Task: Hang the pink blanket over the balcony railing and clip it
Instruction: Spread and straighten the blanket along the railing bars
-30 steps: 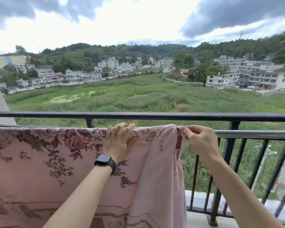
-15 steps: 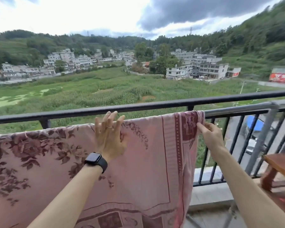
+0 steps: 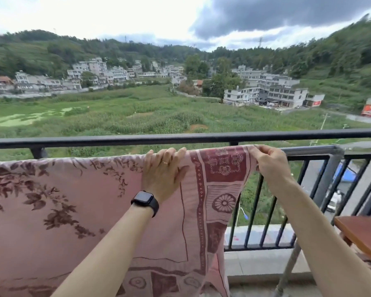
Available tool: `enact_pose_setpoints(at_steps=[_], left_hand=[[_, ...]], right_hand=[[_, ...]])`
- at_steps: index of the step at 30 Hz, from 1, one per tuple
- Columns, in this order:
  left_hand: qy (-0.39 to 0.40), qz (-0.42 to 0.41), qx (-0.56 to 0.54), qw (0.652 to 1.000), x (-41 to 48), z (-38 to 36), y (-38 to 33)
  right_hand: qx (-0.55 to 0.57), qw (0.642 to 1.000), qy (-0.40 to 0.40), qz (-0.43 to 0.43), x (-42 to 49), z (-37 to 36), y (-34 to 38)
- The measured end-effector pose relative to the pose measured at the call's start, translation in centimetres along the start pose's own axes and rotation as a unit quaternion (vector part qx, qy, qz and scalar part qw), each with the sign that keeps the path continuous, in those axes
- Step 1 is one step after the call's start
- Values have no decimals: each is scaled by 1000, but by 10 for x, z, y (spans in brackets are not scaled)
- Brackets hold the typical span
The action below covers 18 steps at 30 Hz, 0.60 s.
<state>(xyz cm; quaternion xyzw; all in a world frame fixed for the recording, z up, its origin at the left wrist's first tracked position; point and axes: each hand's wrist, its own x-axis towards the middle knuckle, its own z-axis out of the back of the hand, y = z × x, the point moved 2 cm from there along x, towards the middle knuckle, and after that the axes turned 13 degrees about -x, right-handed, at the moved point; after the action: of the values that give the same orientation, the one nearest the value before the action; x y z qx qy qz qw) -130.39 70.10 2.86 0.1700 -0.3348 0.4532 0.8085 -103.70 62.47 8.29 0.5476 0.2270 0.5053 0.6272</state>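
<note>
the pink blanket (image 3: 73, 211) hangs over the lower rail (image 3: 308, 149) of the balcony railing (image 3: 180, 137), below the black top bar. it covers the rail from the left edge of view to its own right border, which ends short of the railing's right corner post (image 3: 332, 168).

the left hand (image 3: 164, 170) lies flat on the fold line, fingers spread wide and curled over the rail. judged purpose: it pins the cloth so that it does not slide along the rail. a dark watch (image 3: 145, 202) sits on that wrist.

the right hand (image 3: 270, 162) pinches the top right corner of the blanket between thumb and fingertips, closed narrow on the cloth. judged purpose: it draws the border taut toward the corner post and flattens the fold.

material: thin, soft woven cloth, with a dark red floral print and a patterned geometric border. it drapes in loose folds near the lower right edge. the rail tubes are smooth, round metal; the balusters are slim and black.

no clip is in view. the clipping step is judged not yet done. a brown wooden table corner (image 3: 362, 234) stands at the right.
</note>
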Motion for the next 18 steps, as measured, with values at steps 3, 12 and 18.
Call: enact_pose_setpoints(at_steps=[3,12,18], left_hand=[[-26,8,43,999,-2,1,9],[18,115,41,992,-20,32,1],[14,65,-40,997,-5,33,-58]], right_hand=[[29,999,-22,32,12,19,-1],[161,965,140,-150,-11,-30,-59],[230,931,234,-161,-29,-65,-34]])
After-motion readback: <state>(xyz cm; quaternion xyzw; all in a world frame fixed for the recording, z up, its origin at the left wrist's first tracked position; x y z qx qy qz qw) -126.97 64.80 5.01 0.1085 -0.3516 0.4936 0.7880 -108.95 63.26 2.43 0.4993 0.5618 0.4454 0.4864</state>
